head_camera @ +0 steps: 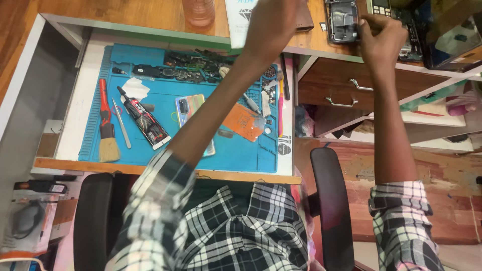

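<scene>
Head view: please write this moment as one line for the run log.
left hand: raised over desk, blurred, grip unclear | right hand: touching opened phone | blue repair mat: brush, glue tube

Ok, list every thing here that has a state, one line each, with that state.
opened phone: back off, insides showing, on the upper desk, right hand touching it.
left hand: raised over the desk, blurred, grip unclear.
phone back cover: lying flat on the blue mat.
glue tube: lying on its side.
brush: lying flat, untouched.
tumbler: upright.
drawers: shut.
</scene>
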